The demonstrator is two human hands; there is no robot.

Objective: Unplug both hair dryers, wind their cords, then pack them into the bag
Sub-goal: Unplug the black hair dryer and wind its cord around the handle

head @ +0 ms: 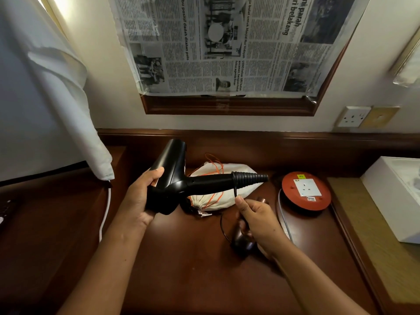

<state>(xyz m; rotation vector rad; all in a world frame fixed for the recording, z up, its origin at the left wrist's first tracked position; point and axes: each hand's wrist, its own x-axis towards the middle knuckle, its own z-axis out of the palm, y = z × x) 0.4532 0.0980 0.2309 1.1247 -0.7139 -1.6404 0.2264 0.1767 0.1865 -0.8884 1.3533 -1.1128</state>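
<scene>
Left hand point(142, 196): fingers curled round black hair dryer point(181, 180) body, held above desk point(186, 258). Right hand point(256, 220): pinches its black cord point(235, 189) below the handle. Cloth bag point(218, 196): on desk behind

Upper centre: newspaper sheet point(229, 44) covering a dark wood-framed panel point(227, 105). Left: white curtain point(45, 87). Right: white wall socket point(353, 116); lower, a round red extension reel point(305, 190) with 1 socket on the wooden desk point(193, 269); far right, white box point(395, 196).
</scene>
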